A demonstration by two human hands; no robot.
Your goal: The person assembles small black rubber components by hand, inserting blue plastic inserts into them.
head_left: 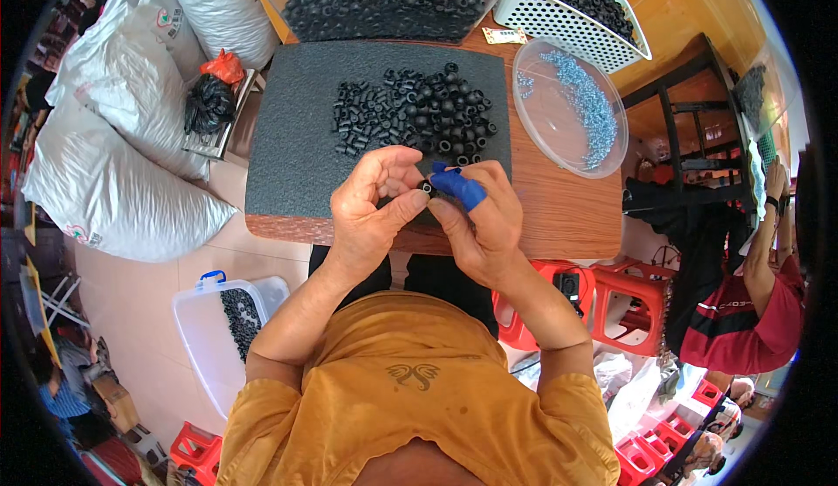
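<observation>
My left hand (375,202) and my right hand (478,211) meet over the near edge of a dark grey foam mat (297,137). Between their fingertips they pinch a small black ring-shaped part (426,187). Blue tape (460,188) wraps a finger of the right hand. Beyond the hands, a pile of small black cylindrical parts (362,115) lies on the mat. Round black hollow parts (454,115) are heaped against its right side. On the wooden table to the right, a round clear lid (532,133) holds many tiny light-blue pieces (585,106).
A clear bin (271,2) and a white perforated basket (572,37), both full of black parts, stand at the back. White sacks (131,137) lean at the left. A clear tub (205,329) sits on the floor. Red stools (628,307) and another person's arm (764,242) are at right.
</observation>
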